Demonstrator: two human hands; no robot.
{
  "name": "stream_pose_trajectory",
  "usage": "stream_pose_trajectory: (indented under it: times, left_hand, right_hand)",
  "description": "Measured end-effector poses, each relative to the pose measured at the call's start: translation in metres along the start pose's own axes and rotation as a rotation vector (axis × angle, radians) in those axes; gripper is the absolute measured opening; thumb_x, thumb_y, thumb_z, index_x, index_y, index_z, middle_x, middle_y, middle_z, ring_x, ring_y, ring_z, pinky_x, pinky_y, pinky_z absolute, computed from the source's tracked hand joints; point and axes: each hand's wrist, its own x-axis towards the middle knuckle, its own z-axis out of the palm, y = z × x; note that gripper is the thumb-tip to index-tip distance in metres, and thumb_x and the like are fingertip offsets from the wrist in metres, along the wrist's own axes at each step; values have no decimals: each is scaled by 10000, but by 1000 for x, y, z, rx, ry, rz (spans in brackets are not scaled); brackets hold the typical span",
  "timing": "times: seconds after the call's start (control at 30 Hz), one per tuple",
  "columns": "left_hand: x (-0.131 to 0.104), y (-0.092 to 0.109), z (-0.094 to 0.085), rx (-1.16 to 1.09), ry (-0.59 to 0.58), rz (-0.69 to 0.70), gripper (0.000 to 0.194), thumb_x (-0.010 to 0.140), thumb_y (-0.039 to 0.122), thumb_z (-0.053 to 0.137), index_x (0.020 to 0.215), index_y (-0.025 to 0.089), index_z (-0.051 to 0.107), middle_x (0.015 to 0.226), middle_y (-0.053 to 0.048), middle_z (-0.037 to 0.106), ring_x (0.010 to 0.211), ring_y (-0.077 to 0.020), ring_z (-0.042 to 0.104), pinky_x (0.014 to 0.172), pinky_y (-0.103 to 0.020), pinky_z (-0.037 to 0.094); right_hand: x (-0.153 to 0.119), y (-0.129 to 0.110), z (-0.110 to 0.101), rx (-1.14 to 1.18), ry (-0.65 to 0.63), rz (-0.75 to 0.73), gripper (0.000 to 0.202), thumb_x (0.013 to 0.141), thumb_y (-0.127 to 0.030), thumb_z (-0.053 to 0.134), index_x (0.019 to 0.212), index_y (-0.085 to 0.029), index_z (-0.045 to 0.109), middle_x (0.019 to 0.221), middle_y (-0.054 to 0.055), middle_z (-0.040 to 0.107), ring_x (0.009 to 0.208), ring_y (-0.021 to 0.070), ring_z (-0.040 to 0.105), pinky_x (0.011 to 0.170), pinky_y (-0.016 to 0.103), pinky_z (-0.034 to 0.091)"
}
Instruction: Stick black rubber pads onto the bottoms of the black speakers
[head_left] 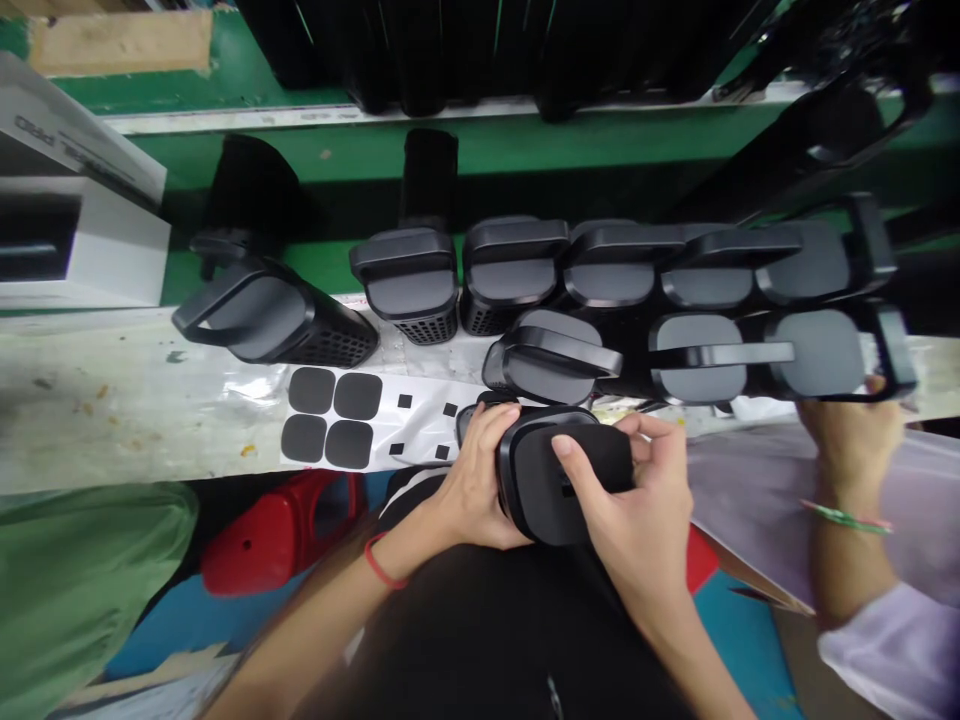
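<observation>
Your left hand (480,485) is curved around the side of a black rounded housing (507,478), held close before your body, while your right hand (649,500) pinches a thin matte foam-like pad (544,490) over its end, thumb on top and fingers at the edge. On the whitish surface (135,420), a glossy white sheet (424,425) carries four dark rounded-square pads (358,397), near black handled units (412,285) with perforated sides.

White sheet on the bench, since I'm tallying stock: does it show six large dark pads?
No, four large dark pads show on the white sheet, in two rows of two.
</observation>
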Motion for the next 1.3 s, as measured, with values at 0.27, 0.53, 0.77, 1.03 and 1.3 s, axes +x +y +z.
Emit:
stream_pose_trajectory:
  times: [0.27,0.53,0.77,1.03,1.3]
  left_hand:
    - [1,0,0,-5,11,17,1180,669,516,745,1524,66,67,1336,-291,412,1287,-456,447,1043,-728,336]
    - [0,-1,1,-19,16,-4,1192,658,529,751,1531,115,53,1348,-278,412,1289,-460,451,1053,-712,333]
    - [0,-1,-1,-39,-2,-12,1200,662,484,765,1535,127,22,1379,-289,378,1319,-459,422,1069,-713,319]
    - [2,2,-12,-205,-103,-112,1337,560,772,732,1537,208,14,1475,-267,292,1383,-485,323,1112,-752,193]
    - [-1,4,-9,-237,-77,-164,1072,745,627,633,1525,224,18,1481,-240,260,1379,-471,314,1088,-726,266]
  right_hand:
    - [-1,0,2,-44,13,-56,510,742,-632,699,987,-240,483,830,2,607,676,173,623,552,260,462]
    - [0,-2,4,-68,27,-47,528,738,-662,682,979,-241,473,828,1,606,683,180,630,538,258,457]
    - [0,-5,7,-128,50,-75,543,743,-700,650,956,-236,465,861,27,592,685,193,610,520,271,431]
    - [-1,-6,8,-175,49,-96,556,756,-716,623,975,-231,464,893,37,595,666,189,615,504,266,420]
    - [0,-4,6,-145,17,-173,500,813,-670,609,1000,-230,464,875,26,624,663,182,642,485,254,446]
